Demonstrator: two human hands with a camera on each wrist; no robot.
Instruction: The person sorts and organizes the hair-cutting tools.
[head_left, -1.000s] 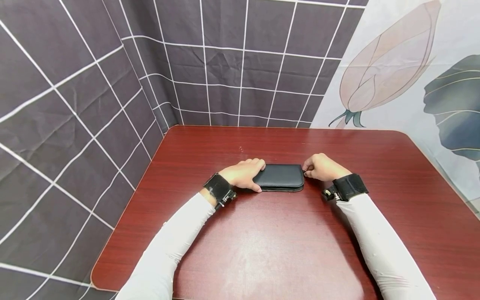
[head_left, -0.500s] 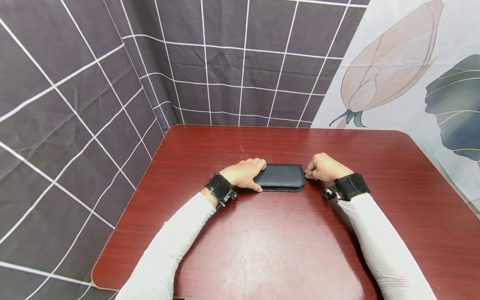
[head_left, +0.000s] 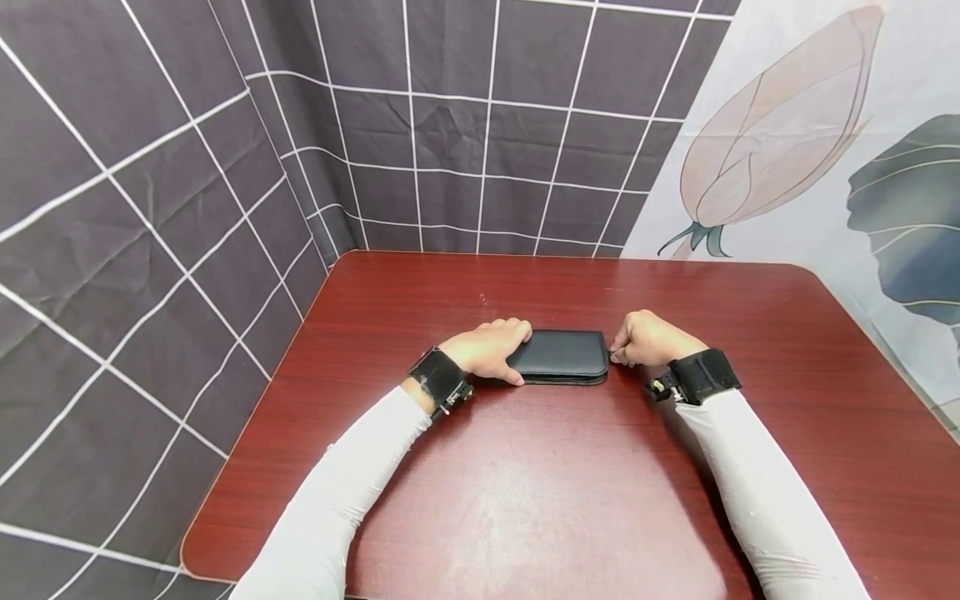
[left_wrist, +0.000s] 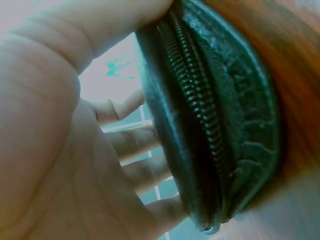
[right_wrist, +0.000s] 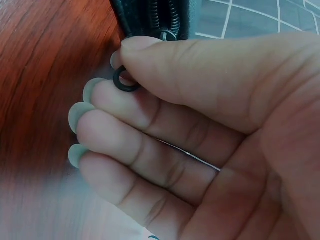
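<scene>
A black zip-around wallet [head_left: 562, 353] lies flat on the table in the head view. My left hand [head_left: 486, 348] grips its left end, thumb along the near edge and fingers over the far edge. The left wrist view shows two rows of zipper teeth [left_wrist: 192, 92] running round that end. At the wallet's right end, my right hand [head_left: 654, 338] pinches the zipper pull between thumb and forefinger. A black ring [right_wrist: 131, 89] on the pull pokes out below the thumb in the right wrist view. Just above the thumb sits the slider [right_wrist: 167, 35], with the teeth apart beyond it.
The reddish-brown table [head_left: 525, 467] has its back edge against a dark grid-patterned curtain [head_left: 450, 133]. Another grid curtain stands along the left side. A white cloth with a flower print [head_left: 780, 142] hangs at the back right.
My right hand has shifted very slightly to the right, away from the wallet's end, with the zipper pull still pinched. The left hand and the wallet stay in place.
</scene>
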